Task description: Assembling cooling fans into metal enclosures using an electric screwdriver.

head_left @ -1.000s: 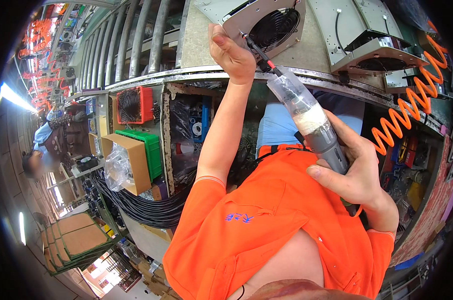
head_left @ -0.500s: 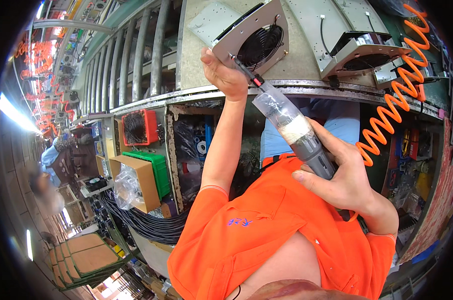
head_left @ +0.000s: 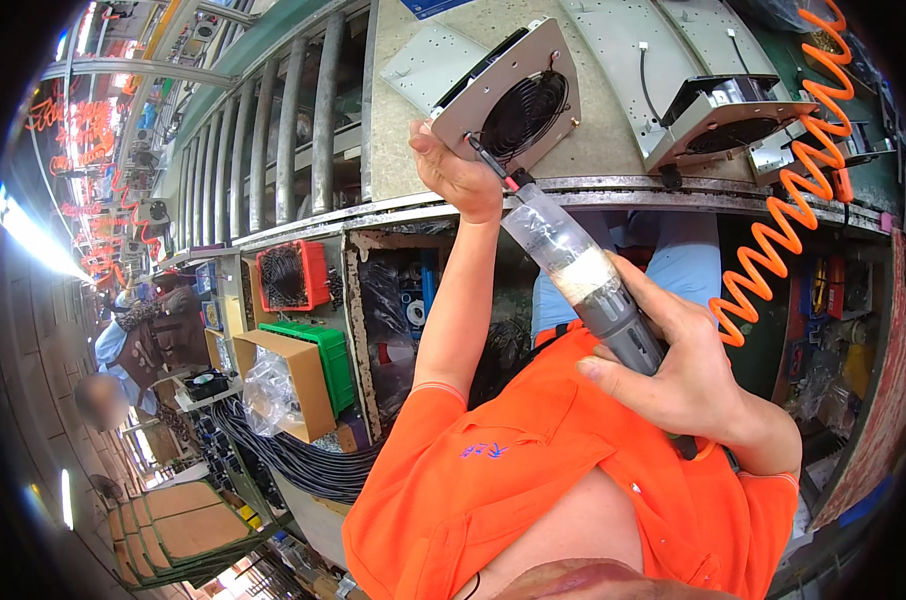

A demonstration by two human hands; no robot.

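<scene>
A grey metal fan panel [head_left: 563,75] with a round black fan [head_left: 523,115] stands tilted on the workbench. My left hand [head_left: 458,180] is closed on its lower left corner; part of the fingers is hidden behind the plate. In my right hand [head_left: 688,370] is a power screwdriver [head_left: 623,325], dark grey with clear wrapping round its front. Its thin bit points up and left, with the tip at the panel's lower corner beside my left fingers. Whether a screw sits under the tip is too small to tell.
A second fan panel [head_left: 728,125] stands right of mine, by flat perforated plates [head_left: 613,60]. An orange coiled hose [head_left: 763,265] hangs at the right. Rollers [head_left: 288,130] adjoin the bench on the left. Below are red [head_left: 318,275] and green [head_left: 338,370] bins and a cardboard box [head_left: 313,390].
The view has shifted a little, so the bench and bins appear lower. Both hands keep their grips, and the screwdriver tip stays at the panel's corner.
</scene>
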